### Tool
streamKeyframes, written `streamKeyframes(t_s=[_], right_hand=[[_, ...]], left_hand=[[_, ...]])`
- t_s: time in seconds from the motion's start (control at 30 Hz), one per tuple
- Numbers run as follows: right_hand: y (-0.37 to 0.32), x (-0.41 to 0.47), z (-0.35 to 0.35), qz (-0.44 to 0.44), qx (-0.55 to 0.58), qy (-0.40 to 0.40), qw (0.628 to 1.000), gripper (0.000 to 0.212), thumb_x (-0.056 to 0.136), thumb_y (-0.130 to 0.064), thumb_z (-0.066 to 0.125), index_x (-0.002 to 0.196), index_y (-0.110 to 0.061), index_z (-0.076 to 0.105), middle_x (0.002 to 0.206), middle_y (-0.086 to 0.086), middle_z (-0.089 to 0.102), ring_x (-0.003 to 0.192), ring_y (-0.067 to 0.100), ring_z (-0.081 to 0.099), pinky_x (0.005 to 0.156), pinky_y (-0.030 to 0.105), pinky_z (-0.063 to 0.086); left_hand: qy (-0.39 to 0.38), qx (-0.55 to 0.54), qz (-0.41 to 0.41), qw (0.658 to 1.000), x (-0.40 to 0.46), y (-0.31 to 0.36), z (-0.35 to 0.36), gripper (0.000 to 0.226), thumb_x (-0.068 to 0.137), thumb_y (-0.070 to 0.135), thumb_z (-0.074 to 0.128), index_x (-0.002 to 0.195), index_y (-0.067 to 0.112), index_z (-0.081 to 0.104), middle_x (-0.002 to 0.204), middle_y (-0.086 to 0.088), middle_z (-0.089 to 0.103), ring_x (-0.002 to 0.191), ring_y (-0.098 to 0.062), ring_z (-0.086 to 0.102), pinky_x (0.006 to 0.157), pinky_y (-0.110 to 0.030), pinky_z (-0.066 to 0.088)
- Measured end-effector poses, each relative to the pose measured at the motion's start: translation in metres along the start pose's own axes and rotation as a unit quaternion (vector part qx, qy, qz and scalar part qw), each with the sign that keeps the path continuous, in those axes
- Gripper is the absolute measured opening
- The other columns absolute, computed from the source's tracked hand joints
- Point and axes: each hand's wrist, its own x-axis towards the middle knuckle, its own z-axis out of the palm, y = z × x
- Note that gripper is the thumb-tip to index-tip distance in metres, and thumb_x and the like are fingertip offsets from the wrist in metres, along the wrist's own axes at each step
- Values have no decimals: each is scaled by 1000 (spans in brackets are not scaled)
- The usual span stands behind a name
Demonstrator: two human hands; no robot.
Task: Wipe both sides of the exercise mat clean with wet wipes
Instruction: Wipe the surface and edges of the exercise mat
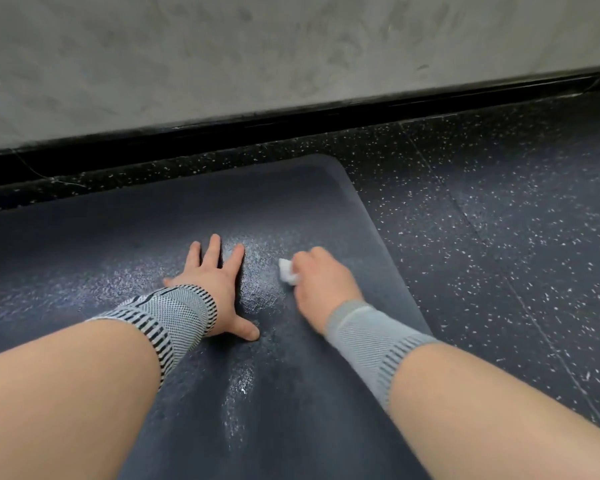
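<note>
A dark grey exercise mat [291,202] lies flat on the floor, its rounded far right corner near the wall. Pale whitish smears mark its middle between my hands. My left hand [215,285] presses flat on the mat with fingers spread and straight. My right hand [321,282] grips a crumpled white wet wipe [287,271] against the mat surface, a little to the right of the left hand. Both wrists wear knitted grey bands.
Dark speckled rubber flooring [499,237] surrounds the mat on the right and far side. A black skirting strip [291,119] runs along the base of a grey concrete wall [257,46] just beyond the mat's far edge.
</note>
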Motion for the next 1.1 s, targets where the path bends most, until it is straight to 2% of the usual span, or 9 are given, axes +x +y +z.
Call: streamKeyframes(t_s=[0.1, 0.17, 0.23, 0.43, 0.57, 0.67, 0.93, 1.0, 1.1], right_hand=[[60, 8, -24, 165, -33, 92, 981, 8, 87, -11, 50, 86, -18, 51, 96, 11, 53, 85, 33, 57, 65, 30, 35], [77, 11, -30, 273, -2, 124, 954, 10, 88, -15, 51, 98, -15, 54, 105, 12, 54, 92, 33, 57, 69, 30, 34], [56, 16, -20, 249, 1, 108, 962, 19, 88, -15, 52, 106, -15, 57, 108, 10, 54, 96, 31, 58, 71, 28, 35], [-31, 21, 9, -16, 19, -13, 1000, 20, 85, -10, 58, 104, -19, 57, 90, -2, 40, 79, 24, 55, 67, 28, 37], [37, 36, -23, 146, -22, 54, 988, 8, 86, -12, 51, 89, -19, 48, 99, 6, 50, 90, 33, 59, 68, 30, 36], [59, 41, -31, 263, -9, 101, 959, 19, 88, -15, 55, 106, -13, 53, 110, 11, 51, 98, 32, 57, 74, 32, 39], [-32, 53, 4, -40, 9, 1, 999, 12, 86, -12, 56, 94, -19, 52, 86, -2, 35, 78, 25, 54, 65, 30, 38], [1, 63, -10, 6, -38, 49, 998, 11, 86, -10, 53, 88, -20, 49, 84, 1, 36, 80, 29, 54, 66, 30, 36], [50, 76, -28, 199, -29, 139, 970, 13, 93, -18, 48, 102, -11, 54, 100, 11, 52, 95, 33, 57, 71, 32, 38]], left_hand=[[-4, -3, -3, 1000, 2, -1, 0, 146, 51, 74, 78, 147, 36, -25, 155, 2, -34, 146, -29, -22, 111, -63, 27], [-10, -3, -3, 1000, 3, -2, 0, 147, 50, 74, 78, 147, 36, -25, 155, 2, -34, 146, -29, -22, 110, -64, 26], [-10, -1, -4, 1000, 4, -2, 1, 148, 49, 75, 78, 147, 36, -26, 155, 2, -34, 146, -29, -22, 110, -64, 27], [-13, 12, -8, 1000, 5, -1, 1, 149, 49, 76, 77, 147, 35, -27, 155, 1, -35, 146, -29, -20, 108, -66, 29], [-24, 13, -15, 1000, 6, 0, 0, 149, 48, 76, 77, 145, 36, -29, 153, 2, -37, 145, -30, -22, 105, -69, 27], [-31, -1, -8, 999, 7, -1, 0, 148, 50, 74, 78, 145, 36, -29, 152, 1, -39, 145, -31, -24, 106, -71, 24], [-30, -3, -4, 1000, 6, -1, 0, 147, 52, 73, 78, 146, 34, -28, 152, 0, -39, 144, -31, -26, 106, -71, 22], [-33, -5, -2, 999, 5, -1, 0, 147, 52, 72, 79, 146, 34, -28, 152, -1, -40, 144, -32, -27, 106, -71, 22], [-36, -9, 3, 999, 5, 0, -2, 146, 53, 72, 78, 146, 34, -28, 151, -1, -41, 143, -33, -28, 107, -71, 21]])
